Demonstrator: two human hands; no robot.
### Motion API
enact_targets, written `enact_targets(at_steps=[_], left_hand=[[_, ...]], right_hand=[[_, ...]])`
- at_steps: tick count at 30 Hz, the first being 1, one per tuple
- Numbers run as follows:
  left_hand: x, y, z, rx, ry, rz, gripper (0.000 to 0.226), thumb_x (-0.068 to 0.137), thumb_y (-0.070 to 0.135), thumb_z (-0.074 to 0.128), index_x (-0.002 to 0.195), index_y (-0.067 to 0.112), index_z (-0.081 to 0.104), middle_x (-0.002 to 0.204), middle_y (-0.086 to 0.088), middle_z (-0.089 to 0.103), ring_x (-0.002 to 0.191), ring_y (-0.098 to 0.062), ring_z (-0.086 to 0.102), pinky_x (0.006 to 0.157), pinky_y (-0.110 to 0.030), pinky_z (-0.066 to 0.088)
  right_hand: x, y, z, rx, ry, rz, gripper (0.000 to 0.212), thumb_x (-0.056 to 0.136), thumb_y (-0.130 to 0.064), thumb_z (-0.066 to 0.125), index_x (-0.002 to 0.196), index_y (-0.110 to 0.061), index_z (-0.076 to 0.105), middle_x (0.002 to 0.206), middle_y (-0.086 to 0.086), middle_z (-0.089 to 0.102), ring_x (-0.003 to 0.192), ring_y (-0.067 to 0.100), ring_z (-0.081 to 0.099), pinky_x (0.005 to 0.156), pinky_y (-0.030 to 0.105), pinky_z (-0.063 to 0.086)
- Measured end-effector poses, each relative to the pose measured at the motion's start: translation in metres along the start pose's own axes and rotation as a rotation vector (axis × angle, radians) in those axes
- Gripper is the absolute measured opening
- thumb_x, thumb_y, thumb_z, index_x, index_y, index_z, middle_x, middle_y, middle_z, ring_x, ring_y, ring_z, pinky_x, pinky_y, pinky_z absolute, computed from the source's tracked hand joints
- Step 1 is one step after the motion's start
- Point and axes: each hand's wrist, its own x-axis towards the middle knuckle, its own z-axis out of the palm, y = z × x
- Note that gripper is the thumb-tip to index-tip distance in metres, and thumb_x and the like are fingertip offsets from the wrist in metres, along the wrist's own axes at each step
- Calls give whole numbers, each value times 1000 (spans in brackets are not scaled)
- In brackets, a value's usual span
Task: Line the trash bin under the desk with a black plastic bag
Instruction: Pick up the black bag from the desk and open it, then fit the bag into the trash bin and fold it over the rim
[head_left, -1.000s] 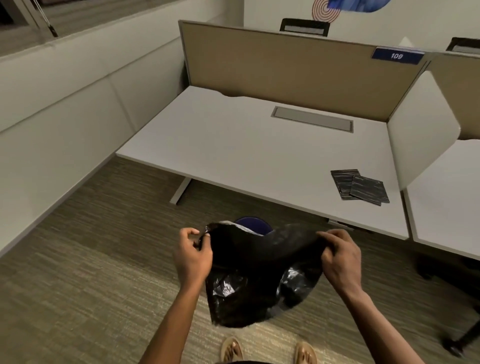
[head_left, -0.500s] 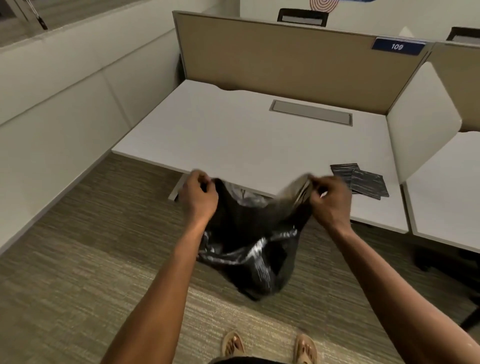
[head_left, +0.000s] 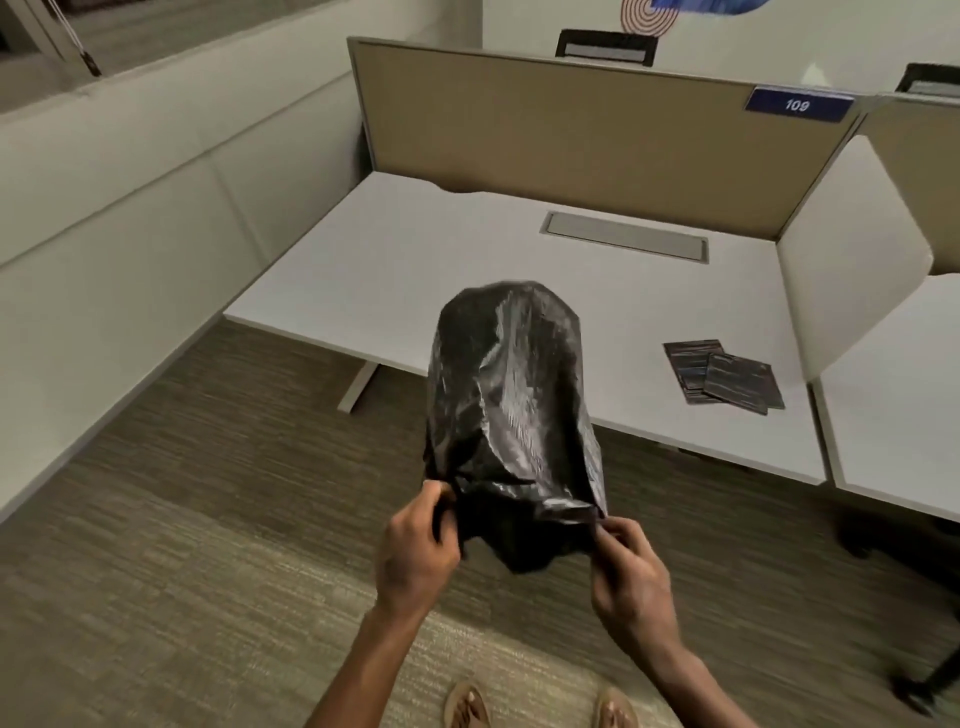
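Observation:
A black plastic bag (head_left: 511, 400) billows upward, full of air, its closed end raised in front of the white desk (head_left: 415, 270). My left hand (head_left: 415, 551) pinches the left side of the bag's mouth. My right hand (head_left: 631, 577) pinches the right side of the mouth. Both hands hold the rim low, above the carpet. The trash bin is hidden behind the puffed bag and cannot be seen.
Folded black bags (head_left: 724, 376) lie on the desk's right front. A tan partition (head_left: 571, 130) backs the desk, and a white side divider (head_left: 852, 270) stands on the right. A desk leg (head_left: 358, 387) meets the carpet on the left. A chair base (head_left: 930, 675) is at far right.
The bag hung down from my hands before; both hands have dropped lower and the bag has flipped up and filled with air. The blue bin seen earlier is now covered from view.

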Motion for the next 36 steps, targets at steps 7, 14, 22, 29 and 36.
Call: enact_targets(at_steps=[7, 14, 22, 29, 36], left_hand=[[30, 24, -13, 47, 150, -131, 17, 92, 6, 67, 96, 17, 54, 73, 4, 60, 58, -10, 53, 50, -14, 29], [61, 23, -21, 17, 192, -122, 17, 94, 0, 61, 88, 13, 52, 71, 1, 56, 59, 2, 46, 52, -9, 27], [50, 3, -30, -45, 259, -163, 14, 90, -1, 64, 92, 11, 58, 80, 0, 63, 68, -15, 58, 58, -13, 35], [45, -31, -10, -32, 148, -200, 13, 93, 2, 64, 99, 14, 63, 90, 5, 65, 78, -11, 60, 63, -7, 36], [33, -75, 32, 61, -146, -243, 26, 96, 9, 61, 117, 23, 65, 109, 5, 67, 93, -11, 64, 68, -19, 50]], right_hand=[[31, -6, -29, 77, 189, 217, 46, 90, 6, 64, 132, -11, 70, 116, 0, 63, 98, 6, 59, 86, 3, 42], [73, -10, -45, 106, 282, 283, 46, 93, 2, 58, 136, -12, 67, 120, 6, 64, 98, 15, 61, 90, 41, 57], [77, -17, -36, 135, 241, 272, 44, 95, 1, 58, 135, -14, 68, 119, 1, 64, 102, 17, 64, 87, 25, 48], [76, -10, -7, 80, 69, 298, 42, 97, -3, 58, 136, -15, 66, 122, -4, 60, 105, 13, 60, 91, 24, 46], [83, 11, 25, -25, -118, 411, 43, 96, -6, 57, 137, -16, 67, 126, 1, 64, 109, 12, 57, 95, 23, 39]])
